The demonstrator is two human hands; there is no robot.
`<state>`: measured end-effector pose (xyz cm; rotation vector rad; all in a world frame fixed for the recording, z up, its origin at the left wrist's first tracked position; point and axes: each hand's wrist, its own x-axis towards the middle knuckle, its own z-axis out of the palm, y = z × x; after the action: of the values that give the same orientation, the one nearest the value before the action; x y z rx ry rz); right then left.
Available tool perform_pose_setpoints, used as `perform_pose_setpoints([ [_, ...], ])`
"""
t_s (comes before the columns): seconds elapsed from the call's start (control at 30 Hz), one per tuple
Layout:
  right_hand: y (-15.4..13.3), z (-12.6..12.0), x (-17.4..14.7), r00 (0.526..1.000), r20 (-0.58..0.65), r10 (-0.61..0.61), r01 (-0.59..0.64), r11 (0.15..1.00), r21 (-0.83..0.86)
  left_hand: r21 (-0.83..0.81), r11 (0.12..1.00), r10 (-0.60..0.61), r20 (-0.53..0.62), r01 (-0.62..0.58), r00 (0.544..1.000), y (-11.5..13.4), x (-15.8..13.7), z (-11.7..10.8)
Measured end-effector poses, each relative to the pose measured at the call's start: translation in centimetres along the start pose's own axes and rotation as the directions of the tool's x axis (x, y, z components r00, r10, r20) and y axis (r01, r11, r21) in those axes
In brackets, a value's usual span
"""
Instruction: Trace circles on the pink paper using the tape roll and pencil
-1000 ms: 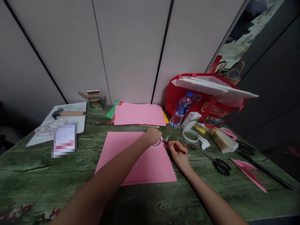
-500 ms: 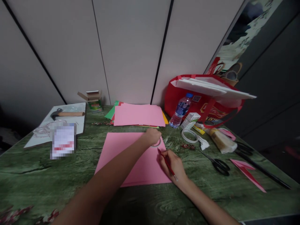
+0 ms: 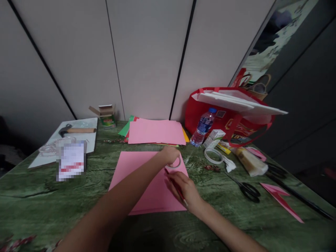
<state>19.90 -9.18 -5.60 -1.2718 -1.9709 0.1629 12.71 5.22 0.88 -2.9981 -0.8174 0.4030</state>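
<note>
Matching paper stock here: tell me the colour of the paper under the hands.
The paper is pink, seen in the head view.

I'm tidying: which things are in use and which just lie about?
In use: slim red pencil in right hand; grey-rimmed ring at left hand; pink paper sheet.
Lying about: black-handled metal scissors; blue-capped plastic bottle; wooden-handled hammer.

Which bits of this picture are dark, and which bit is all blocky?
Head view: the table just below the front pink sheet is shadowy, and the far right edge is dim; head view, left side: blocky squares blur a white-and-red thing.
</note>
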Motion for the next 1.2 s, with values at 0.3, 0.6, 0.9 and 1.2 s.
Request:
perform_pose_setpoints([
  [0.3,0.3,1.5,1.5,0.995,0.090,0.031,0.000,0.947,-0.320,0.020,1.000,0.019,-0.002,-0.019,1.000,-0.1,-0.3,-0.4],
  [0.6,0.7,0.9,-0.2,0.987,0.154,0.040,0.020,0.931,-0.365,0.012,1.000,0.017,0.009,-0.017,1.000,0.0,-0.4,-0.5],
  [0.9,0.7,-1.5,-2.4,0.992,0.121,0.043,-0.014,0.972,-0.234,-0.002,1.000,0.013,-0.013,-0.013,1.000,0.1,-0.6,-0.3],
  [1.2,1.2,-1.8,-3.1,0.996,0.010,0.088,-0.084,0.972,-0.218,-0.068,0.997,-0.026,-0.071,0.022,0.997,-0.2,-0.9,1.2],
])
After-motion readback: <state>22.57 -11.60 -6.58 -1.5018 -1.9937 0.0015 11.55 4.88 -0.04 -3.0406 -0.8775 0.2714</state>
